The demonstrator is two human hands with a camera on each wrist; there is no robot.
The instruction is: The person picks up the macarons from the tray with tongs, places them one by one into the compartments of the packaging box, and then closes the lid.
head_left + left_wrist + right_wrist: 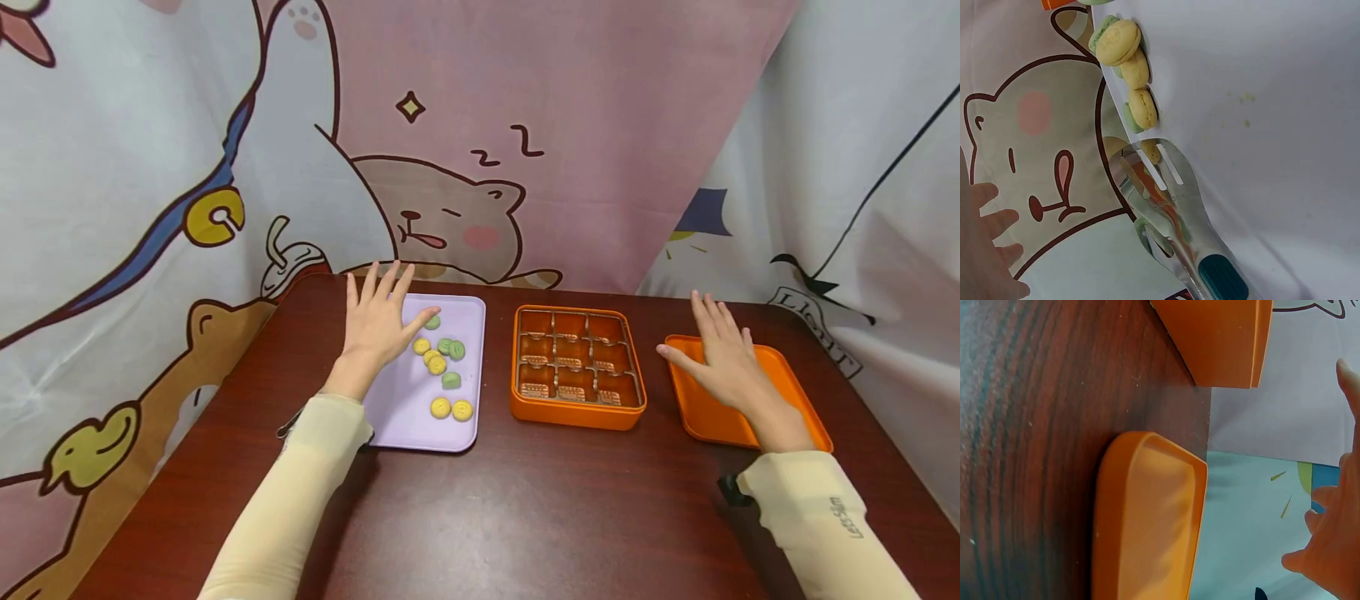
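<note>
My left hand (378,329) hovers over a lilac tray (420,433), fingers spread and holding nothing. Several yellow macarons (440,407) and green macarons (451,380) lie on that tray. In the left wrist view, metal tongs (1194,209) with a teal grip lie on the tray beside the macarons; the left hand hides them in the head view. Above an orange lid (787,392), my right hand (727,367) is spread with nothing in it. Between the hands sits an orange box (577,414) with a clear insert of several compartments, no macarons in them.
Everything stands on a dark reddish wooden table (480,517). A printed cloth (600,167) with cartoon animals hangs right behind the table's far edge and along both sides. Yellow crumbs (1247,97) dot the tray.
</note>
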